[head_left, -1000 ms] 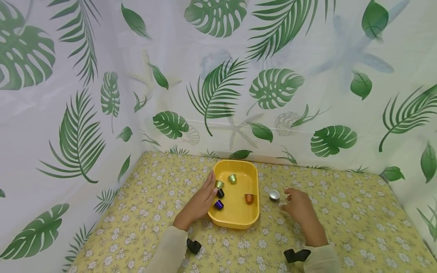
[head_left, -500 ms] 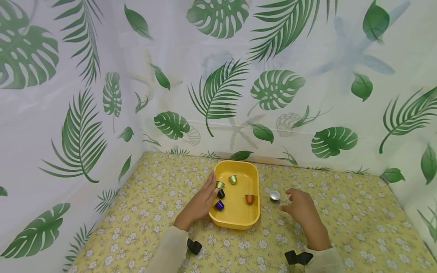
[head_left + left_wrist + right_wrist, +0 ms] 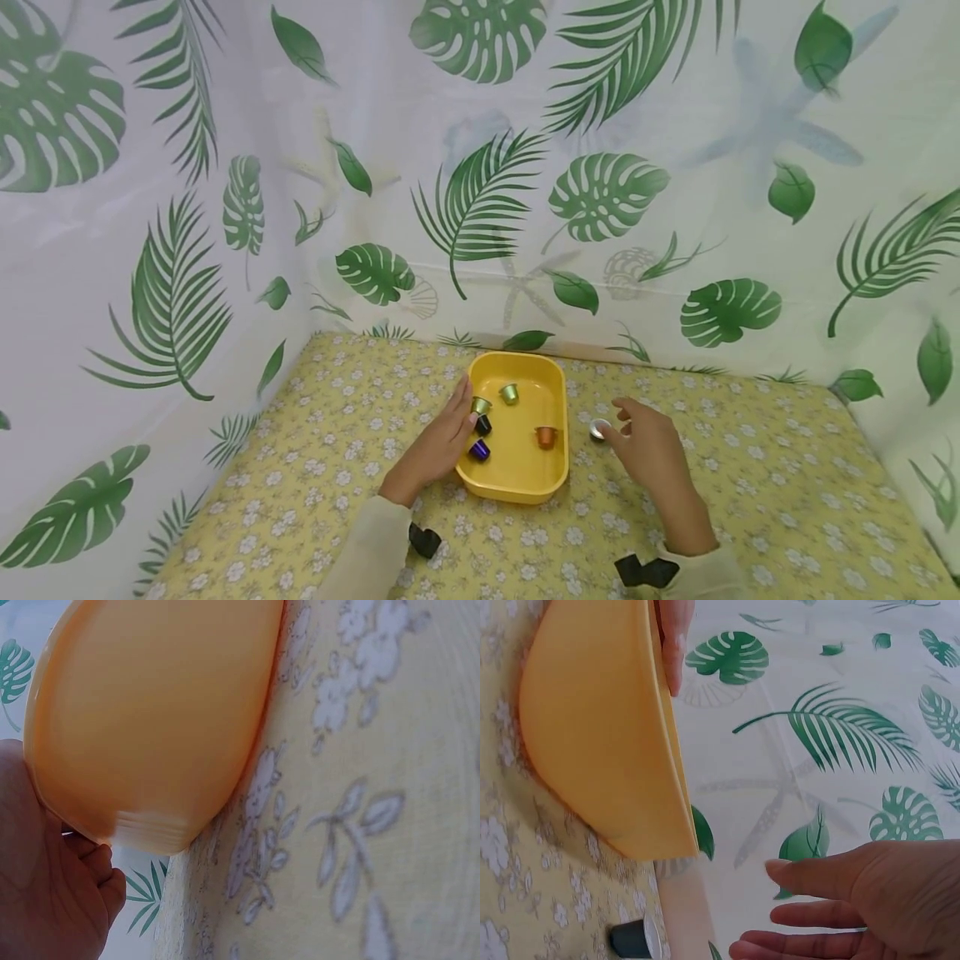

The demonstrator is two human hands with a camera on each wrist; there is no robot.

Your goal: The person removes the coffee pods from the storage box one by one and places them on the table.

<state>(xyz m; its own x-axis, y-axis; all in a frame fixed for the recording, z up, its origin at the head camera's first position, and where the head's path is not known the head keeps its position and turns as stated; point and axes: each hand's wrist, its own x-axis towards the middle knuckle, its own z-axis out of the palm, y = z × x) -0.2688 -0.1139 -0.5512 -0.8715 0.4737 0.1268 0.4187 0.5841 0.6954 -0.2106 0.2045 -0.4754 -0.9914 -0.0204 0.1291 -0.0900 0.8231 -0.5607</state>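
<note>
My left hand (image 3: 444,440) holds the left side of a yellow tray (image 3: 517,492), thumb over the rim and fingers along the outer wall. Inside lie two green coffee capsules (image 3: 509,393), a black capsule (image 3: 483,425), a purple capsule (image 3: 480,451) and a copper-orange capsule (image 3: 546,437). To the right of the tray, another coffee capsule (image 3: 597,429) sits on the cloth; the right wrist view shows its dark body and silver lid. My right hand (image 3: 651,442) hovers beside that capsule, thumb and fingers spread apart, with nothing held. The thumb partly covers the capsule in the head view.
A yellow flowered cloth (image 3: 360,383) covers the table. White sheets (image 3: 637,108) printed with green leaves rise behind it and along both sides. Black straps (image 3: 647,572) sit on both wrists.
My right hand has shifted slightly left, bringing its thumb to the loose capsule, and its fingers now reach farther forward. The left hand, the tray and the capsules in it stay put.
</note>
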